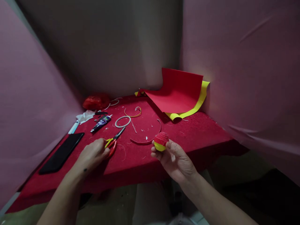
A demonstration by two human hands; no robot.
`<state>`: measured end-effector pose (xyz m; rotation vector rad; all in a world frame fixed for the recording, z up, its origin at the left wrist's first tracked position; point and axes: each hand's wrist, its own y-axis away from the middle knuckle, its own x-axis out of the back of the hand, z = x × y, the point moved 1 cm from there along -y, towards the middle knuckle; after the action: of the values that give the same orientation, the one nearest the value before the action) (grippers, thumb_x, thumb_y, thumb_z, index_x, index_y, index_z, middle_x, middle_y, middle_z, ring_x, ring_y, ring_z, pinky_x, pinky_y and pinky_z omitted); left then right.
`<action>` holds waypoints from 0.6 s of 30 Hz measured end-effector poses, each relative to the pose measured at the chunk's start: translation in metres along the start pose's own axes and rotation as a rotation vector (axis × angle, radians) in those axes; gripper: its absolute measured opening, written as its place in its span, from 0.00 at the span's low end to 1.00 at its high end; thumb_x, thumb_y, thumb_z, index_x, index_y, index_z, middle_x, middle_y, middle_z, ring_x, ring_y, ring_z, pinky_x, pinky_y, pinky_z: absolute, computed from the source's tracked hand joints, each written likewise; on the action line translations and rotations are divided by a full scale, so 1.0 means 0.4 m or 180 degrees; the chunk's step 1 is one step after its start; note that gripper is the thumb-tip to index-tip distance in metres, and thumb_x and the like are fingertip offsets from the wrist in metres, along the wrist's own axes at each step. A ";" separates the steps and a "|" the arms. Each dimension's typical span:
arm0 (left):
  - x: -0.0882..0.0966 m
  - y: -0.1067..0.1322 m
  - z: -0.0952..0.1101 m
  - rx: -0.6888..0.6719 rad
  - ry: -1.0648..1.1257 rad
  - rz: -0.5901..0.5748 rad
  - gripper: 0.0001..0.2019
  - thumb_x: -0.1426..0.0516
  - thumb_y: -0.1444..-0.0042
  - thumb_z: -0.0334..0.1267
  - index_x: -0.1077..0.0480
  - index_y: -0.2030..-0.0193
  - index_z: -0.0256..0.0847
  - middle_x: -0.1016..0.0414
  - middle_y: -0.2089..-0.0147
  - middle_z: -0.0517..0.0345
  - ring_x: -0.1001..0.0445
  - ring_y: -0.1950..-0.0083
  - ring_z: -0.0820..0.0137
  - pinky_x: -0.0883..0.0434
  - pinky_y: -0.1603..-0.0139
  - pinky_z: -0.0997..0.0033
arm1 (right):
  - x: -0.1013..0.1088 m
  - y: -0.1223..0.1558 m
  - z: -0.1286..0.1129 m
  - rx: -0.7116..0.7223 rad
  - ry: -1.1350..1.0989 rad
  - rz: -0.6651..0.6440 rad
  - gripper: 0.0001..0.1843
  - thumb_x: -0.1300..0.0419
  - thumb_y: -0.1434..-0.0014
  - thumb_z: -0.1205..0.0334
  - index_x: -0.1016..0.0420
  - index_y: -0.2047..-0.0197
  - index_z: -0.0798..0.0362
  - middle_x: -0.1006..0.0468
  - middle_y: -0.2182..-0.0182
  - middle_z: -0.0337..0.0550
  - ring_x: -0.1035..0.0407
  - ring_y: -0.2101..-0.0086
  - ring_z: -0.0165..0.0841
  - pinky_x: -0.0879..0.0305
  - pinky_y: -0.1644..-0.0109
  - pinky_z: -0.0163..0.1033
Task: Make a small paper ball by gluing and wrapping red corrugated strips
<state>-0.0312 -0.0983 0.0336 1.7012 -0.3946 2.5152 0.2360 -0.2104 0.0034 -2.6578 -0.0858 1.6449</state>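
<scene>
In the head view, my right hand (pixel 177 161) pinches a small red and yellow egg-shaped piece of ribbed paper (pixel 161 141) between thumb and fingers, raised over the table's front edge. Its upper part is red and its lower part yellow. My left hand (pixel 93 153) rests on the left part of the table, fingers curled at the handles of the scissors (pixel 114 141). One handle is yellow and the other red-orange, and the blades point away to the right. The left fingertips are partly hidden by the hand itself.
A red cloth covers the table (pixel 150 159). On it lie a black phone-like slab (pixel 61 153), a glue tube (pixel 101 123), a white ring (pixel 122 122), paper strips (pixel 142 143), a crumpled tissue (pixel 85 116), a red bag (pixel 96 101), red sheet (pixel 180 90) and yellow corrugated sheet (pixel 195 109).
</scene>
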 end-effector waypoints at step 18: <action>-0.109 0.256 0.262 -0.0922 0.0714 -0.0338 0.06 0.48 0.48 0.33 0.37 0.62 0.44 0.30 0.76 0.63 0.31 0.80 0.72 0.36 0.80 0.75 | -0.008 -0.005 -0.009 0.0319 -0.0382 0.0419 0.06 0.32 0.51 0.67 0.21 0.67 0.53 0.19 0.69 0.38 0.26 0.67 0.30 0.29 0.60 0.36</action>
<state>0.0584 -0.2206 0.0129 1.2869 -0.5969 2.3983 0.2378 -0.2084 0.0079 -2.5395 0.1695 1.7943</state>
